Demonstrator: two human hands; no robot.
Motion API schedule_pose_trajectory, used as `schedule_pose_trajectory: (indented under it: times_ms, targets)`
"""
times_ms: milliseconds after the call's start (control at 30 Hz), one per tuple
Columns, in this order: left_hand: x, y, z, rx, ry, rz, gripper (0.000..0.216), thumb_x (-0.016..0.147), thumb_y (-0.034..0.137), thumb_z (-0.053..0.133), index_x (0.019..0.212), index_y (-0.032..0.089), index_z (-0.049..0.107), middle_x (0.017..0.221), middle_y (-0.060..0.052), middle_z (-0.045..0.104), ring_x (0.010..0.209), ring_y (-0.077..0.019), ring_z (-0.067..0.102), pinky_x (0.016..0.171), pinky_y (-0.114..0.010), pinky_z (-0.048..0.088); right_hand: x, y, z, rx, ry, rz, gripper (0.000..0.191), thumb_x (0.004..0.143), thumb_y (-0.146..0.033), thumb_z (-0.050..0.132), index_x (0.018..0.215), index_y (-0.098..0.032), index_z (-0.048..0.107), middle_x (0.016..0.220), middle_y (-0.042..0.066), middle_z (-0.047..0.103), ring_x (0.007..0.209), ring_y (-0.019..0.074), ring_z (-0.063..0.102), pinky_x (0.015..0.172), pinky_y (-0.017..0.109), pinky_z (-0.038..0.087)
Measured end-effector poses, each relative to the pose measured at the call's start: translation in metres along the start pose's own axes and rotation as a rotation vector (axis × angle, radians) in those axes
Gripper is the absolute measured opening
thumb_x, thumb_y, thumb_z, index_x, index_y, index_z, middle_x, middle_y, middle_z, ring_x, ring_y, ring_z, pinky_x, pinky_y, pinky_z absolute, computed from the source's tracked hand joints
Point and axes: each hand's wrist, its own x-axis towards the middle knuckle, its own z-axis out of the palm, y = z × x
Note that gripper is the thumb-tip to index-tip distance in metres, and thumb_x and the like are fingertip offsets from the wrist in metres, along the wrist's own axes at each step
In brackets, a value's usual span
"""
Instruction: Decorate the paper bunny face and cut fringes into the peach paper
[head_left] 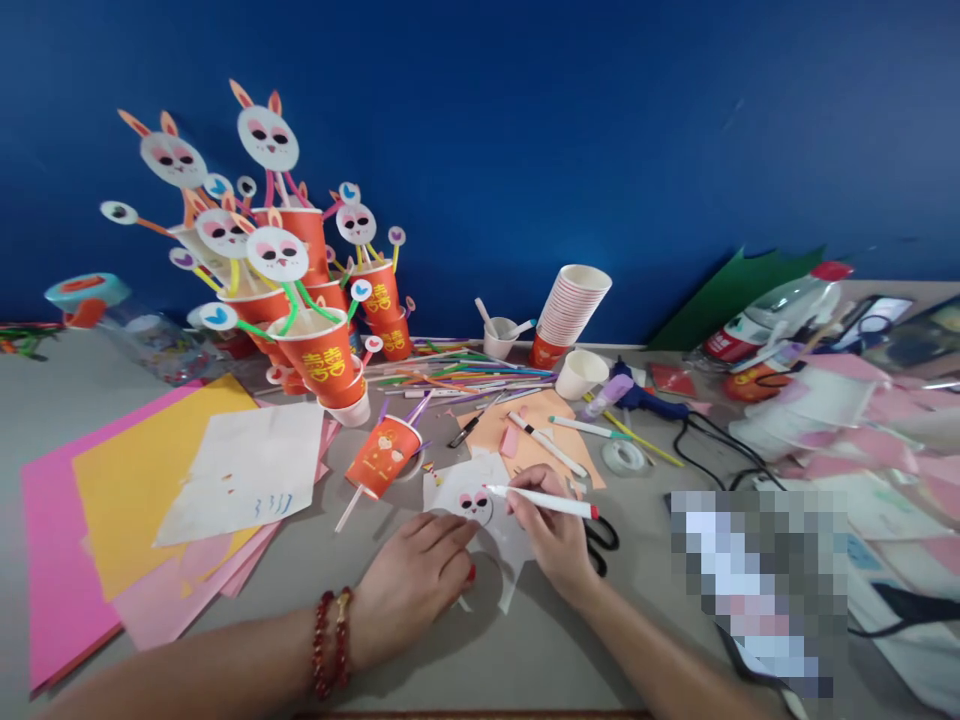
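Observation:
White paper (498,475) bearing a drawn rabbit face with pink eye patches and dark eyes lies on the table before me. My right hand (551,535) grips a white marker (551,499) with a red end, its tip by the upper right of the face. Resting at the paper's lower left, my left hand (420,570) has its fingers curled together. A small red piece, which looks like a marker cap (471,574), shows at its thumb. Scissors (602,545) with black handles lie partly hidden behind my right hand. An orange paper cup (384,457) with straws tilts beyond my left hand.
Stacked red cups (324,365) with rabbit faces stand at back left, above coloured paper sheets (67,540). Pipe cleaners and straws (457,375), a white cup stack (571,305), tape (624,456) and a blue glue gun (646,395) with its cord lie further back. Bottle (772,315) and cut papers crowd the right.

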Motion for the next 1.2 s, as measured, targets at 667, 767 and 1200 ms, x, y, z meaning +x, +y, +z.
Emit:
schedule_pose_trajectory:
  times_ms: [667,767,1200]
  targets:
    - [0.028,-0.007,-0.028,-0.901,0.158,-0.563,0.026,0.098,0.041,0.047,0.094,0.018,0.058,0.077,-0.001,0.061,0.064,-0.0127,0.054,0.059,-0.023,0.042,0.002,-0.017,-0.020,0.353,-0.127,0.027,0.017,0.082,-0.032,0.058,0.071,-0.019,0.057,0.053,-0.002,0.055,0.045,0.0101,0.040,0.045,0.023,0.025]
    - [0.035,-0.004,-0.022,-1.005,0.179,-0.598,0.030,0.096,0.045,0.049,0.097,0.017,0.059,0.076,-0.002,0.061,0.062,-0.0121,0.054,0.057,-0.022,0.041,0.003,-0.016,-0.021,0.394,-0.105,0.049,0.017,0.082,-0.034,0.059,0.072,-0.020,0.057,0.052,-0.003,0.055,0.045,0.0101,0.040,0.044,0.023,0.024]
    - [0.050,0.002,-0.017,-1.017,0.146,-0.577,0.033,0.095,0.047,0.050,0.096,0.015,0.062,0.081,-0.004,0.063,0.068,-0.0134,0.055,0.060,-0.023,0.043,0.004,-0.014,-0.019,0.252,-0.113,-0.055,0.023,0.085,-0.032,0.059,0.066,-0.019,0.055,0.060,-0.002,0.053,0.053,0.0112,0.047,0.047,0.023,0.031]
